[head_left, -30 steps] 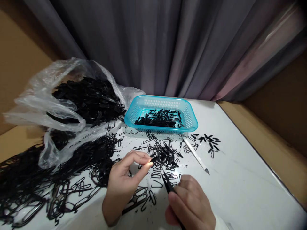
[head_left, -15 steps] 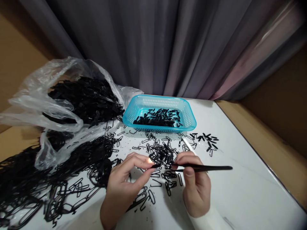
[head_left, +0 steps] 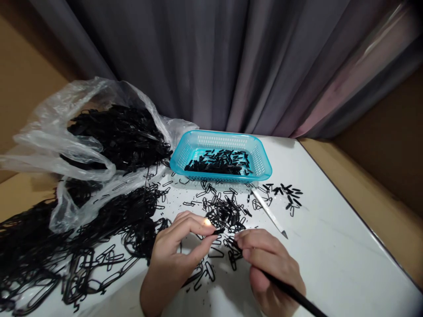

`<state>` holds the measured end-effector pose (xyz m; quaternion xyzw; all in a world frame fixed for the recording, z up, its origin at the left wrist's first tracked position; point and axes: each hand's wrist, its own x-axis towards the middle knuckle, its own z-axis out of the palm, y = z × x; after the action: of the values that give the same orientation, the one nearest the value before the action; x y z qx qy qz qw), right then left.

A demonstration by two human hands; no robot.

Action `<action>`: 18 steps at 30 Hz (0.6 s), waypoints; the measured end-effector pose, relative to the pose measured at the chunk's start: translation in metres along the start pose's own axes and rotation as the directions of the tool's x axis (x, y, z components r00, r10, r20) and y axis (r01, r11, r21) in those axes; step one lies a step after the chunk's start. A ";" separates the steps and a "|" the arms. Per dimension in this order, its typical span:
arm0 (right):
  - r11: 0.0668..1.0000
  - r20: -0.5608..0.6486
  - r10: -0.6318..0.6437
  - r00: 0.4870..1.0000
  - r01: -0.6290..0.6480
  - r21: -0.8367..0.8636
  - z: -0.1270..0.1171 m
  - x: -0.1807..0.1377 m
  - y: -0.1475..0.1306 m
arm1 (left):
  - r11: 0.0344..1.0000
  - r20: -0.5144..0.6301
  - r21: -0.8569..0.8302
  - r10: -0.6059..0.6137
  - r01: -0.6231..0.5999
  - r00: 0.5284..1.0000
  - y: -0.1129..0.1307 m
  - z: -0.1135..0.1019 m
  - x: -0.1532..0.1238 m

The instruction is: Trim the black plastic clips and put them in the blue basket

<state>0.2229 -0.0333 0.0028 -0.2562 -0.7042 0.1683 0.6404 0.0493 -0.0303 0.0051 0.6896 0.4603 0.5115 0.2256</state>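
My left hand (head_left: pixel 180 253) pinches a small black strip-like piece (head_left: pixel 219 231) between thumb and forefinger; a bright spot of light falls on the forefinger tip. Closed round black tweezers (head_left: pixel 294 294), my right hand (head_left: pixel 276 268) sits just to the right. The tweezers' back end points toward the lower right, and their tips are mostly hidden by the fingers. Beneath and beyond both hands lies a heap of small black pieces and thin loop-shaped frames (head_left: pixel 226 211) on the white table.
A blue plastic basket (head_left: pixel 221 177) holding black pieces stands behind the heap. To its right lie loose black pieces (head_left: pixel 289 193) and a white pen-like tool with a dark tip (head_left: pixel 269 210). At left, a clear plastic bag (head_left: pixel 82 147) spills tangled black strips (head_left: pixel 109 215).
My right hand has turned, swinging the tweezers' back end from pointing right to the lower right, and the white tool is now uncovered. The left hand keeps its pinch, slightly lower.
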 end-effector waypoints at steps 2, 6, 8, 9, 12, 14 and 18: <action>1.000 -0.018 0.002 1.000 -0.002 0.008 0.001 0.000 0.000 | 1.000 0.002 0.004 -0.001 0.001 1.000 0.000 0.000 0.000; 1.000 -0.012 -0.005 1.000 0.006 0.011 0.002 0.001 0.000 | 1.000 0.018 0.001 0.003 -0.003 1.000 0.000 0.000 0.000; 1.000 0.003 -0.013 1.000 0.013 0.013 0.001 0.002 0.000 | 1.000 0.028 0.002 0.006 -0.006 1.000 0.000 0.000 -0.001; 1.000 0.008 -0.015 1.000 0.015 0.016 0.001 0.002 0.000 | 1.000 0.032 0.002 0.010 -0.010 0.999 0.000 0.000 -0.001; 0.999 0.015 -0.021 1.000 0.021 0.030 0.001 0.002 -0.001 | 1.000 0.034 0.007 0.018 -0.019 0.999 0.001 0.000 -0.001; 0.999 0.012 -0.025 1.000 0.025 0.032 0.002 0.002 0.000 | 1.000 0.040 0.012 0.014 -0.015 0.999 0.001 0.000 -0.001; 0.999 0.020 -0.029 0.999 0.028 0.026 0.001 0.003 0.000 | 1.000 0.055 0.017 0.009 -0.010 0.998 0.001 -0.001 -0.001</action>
<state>0.2217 -0.0315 0.0053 -0.2363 -0.7119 0.1708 0.6389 0.0492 -0.0321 0.0060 0.7074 0.4551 0.4895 0.2299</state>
